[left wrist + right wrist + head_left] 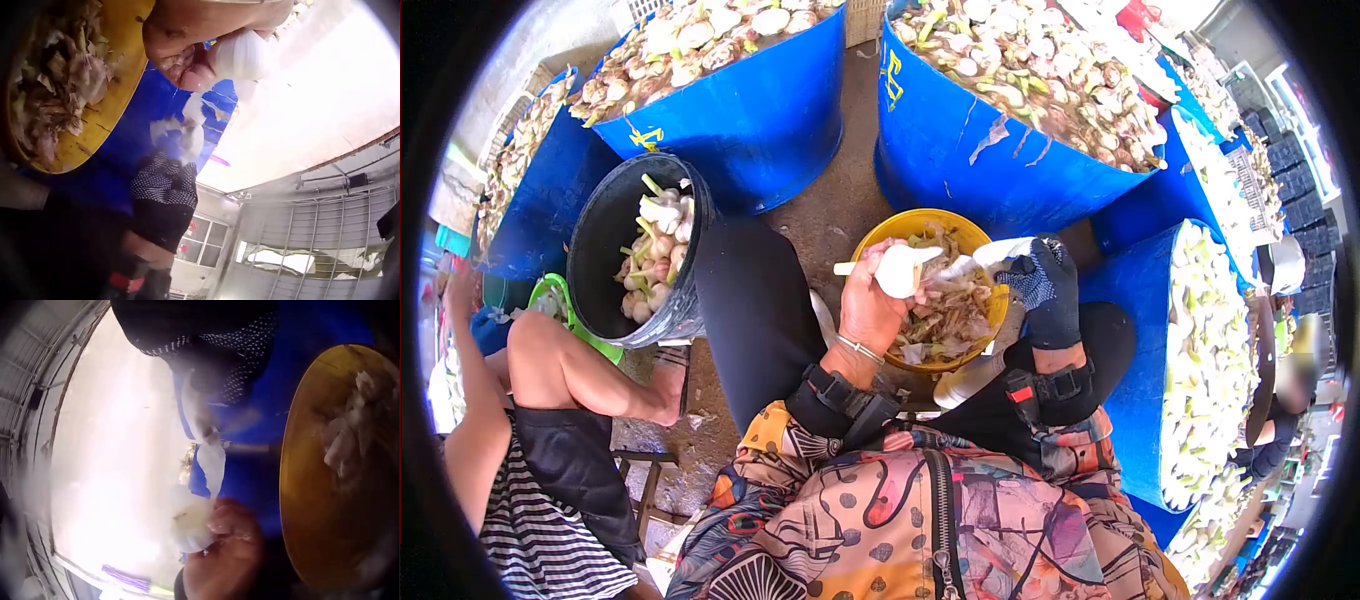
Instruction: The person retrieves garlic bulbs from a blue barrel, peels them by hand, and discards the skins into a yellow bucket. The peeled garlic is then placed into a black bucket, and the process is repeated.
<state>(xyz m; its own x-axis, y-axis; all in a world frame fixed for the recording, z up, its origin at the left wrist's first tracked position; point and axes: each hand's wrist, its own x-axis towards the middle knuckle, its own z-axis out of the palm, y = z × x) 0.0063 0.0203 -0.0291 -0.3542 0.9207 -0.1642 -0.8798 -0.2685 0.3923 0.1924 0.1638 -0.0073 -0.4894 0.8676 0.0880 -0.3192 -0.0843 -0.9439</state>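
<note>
A peeled white garlic bulb, its pale stem pointing left, is gripped by the bare left hand above the near side of a yellow bucket. The left wrist view shows the bulb between the fingers of that hand. The right hand, in a dark dotted glove, pinches a strip of white skin at the bucket's right. In the right wrist view the strip hangs between the gloved hand and the bulb.
The yellow bucket holds peelings. A black bucket of garlic bulbs stands at the left. Big blue tubs full of garlic surround the front and right side. Another person's bare leg is at the far left.
</note>
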